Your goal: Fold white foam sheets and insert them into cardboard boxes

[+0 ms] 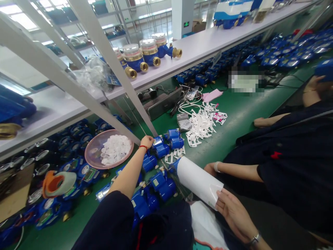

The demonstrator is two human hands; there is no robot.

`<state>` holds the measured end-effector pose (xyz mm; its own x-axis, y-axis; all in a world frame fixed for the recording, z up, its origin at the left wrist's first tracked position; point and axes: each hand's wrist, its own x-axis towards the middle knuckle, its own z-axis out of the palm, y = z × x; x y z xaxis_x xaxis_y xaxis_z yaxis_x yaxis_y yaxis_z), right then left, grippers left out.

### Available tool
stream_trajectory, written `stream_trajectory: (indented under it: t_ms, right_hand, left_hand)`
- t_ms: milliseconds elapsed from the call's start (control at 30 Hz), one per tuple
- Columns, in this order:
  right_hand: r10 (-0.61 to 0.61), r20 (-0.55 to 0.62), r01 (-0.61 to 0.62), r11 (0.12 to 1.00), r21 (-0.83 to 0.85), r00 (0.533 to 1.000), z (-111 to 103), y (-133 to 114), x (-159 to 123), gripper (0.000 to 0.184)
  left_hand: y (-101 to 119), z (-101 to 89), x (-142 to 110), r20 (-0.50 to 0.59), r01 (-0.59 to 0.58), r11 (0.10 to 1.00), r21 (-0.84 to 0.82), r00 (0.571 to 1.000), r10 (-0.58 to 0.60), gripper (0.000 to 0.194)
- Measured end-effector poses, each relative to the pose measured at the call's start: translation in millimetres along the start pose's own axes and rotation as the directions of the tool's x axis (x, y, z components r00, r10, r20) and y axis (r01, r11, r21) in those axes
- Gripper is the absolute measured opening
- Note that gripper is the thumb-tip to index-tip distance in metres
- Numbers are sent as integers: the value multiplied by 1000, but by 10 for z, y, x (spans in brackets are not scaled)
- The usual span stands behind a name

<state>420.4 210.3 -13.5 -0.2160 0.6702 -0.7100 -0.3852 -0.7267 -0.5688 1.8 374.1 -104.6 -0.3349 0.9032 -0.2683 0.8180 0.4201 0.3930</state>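
Note:
My left hand [147, 141], with a red string at the wrist, reaches to the corner of a blue water meter [160, 147] on the green bench. Its fingers are pinched together there; what lies between them, if anything, is too small to make out. In my right hand [232, 210] is the lower end of a glossy white sheet [199, 178], bent into a curve, thumb on top. The sheet's far end lies over part of another blue meter [173, 166]. More blue meters [162, 184] stand in front of me, below my left hand.
A pink bowl [90, 158] of small white plastic parts stands left of my forearm. White plastic clips [201, 125] lie heaped beyond the meters. An orange tape roll [49, 187] is at left. A shelf post [130, 90] rises near my left hand. A co-worker's hand [212, 169] is close to the sheet.

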Motion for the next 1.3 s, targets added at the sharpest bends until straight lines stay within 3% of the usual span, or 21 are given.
stream_trajectory:
  t_ms: [267,667,800,867,967,1067,1100,1167,1200,1233,1267,1300]
  right_hand:
    - [-5,-42,6,1000,28,999,35,11,38,44]
    - [41,24,-42,999,20,999,43,1,67,52]
    - [29,13,-30,998,50,999,76,8,33,51]
    - [22,0,-22,997,74,1000,97,1,9,51]
    - [17,-17,-15,994,110,1000,116,-32,-6,46]
    - [10,-59,-2,992,126,998,126,-85,14,39]
    - [7,-72,2,992,129,997,129,-102,28,37]
    - [1,-96,12,991,133,995,138,-127,58,32]
    - [-4,-99,17,991,135,995,143,-134,71,30]
    - [-11,-96,24,990,140,995,147,-137,80,28]
    - [-19,-89,32,988,148,996,150,-135,84,26]
    - [-24,-71,35,987,159,997,152,-129,81,25]
  left_hand:
    - [21,15,-7,-54,-16,999,41,998,18,19]
    - [-19,122,-33,-163,-38,999,10,986,39,11]
    - [20,44,-51,-229,24,995,-96,972,-46,37]
    - [104,-48,-84,-283,43,986,-161,955,-88,47]
    - [404,-158,-323,-372,-12,971,-237,925,-79,40]
    - [884,-132,-941,-427,-258,924,-281,896,120,27]
    - [1048,-96,-1219,-446,-432,854,-290,851,279,22]
    - [1329,-2,-1795,-346,-724,634,-272,688,638,19]
    - [1437,52,-2057,-271,-796,540,-275,603,751,21]
    - [1523,110,-2281,-204,-827,486,-284,547,812,23]
    - [1589,172,-2461,-150,-838,462,-289,517,843,26]
    - [1638,236,-2593,-120,-835,469,-287,517,847,28]
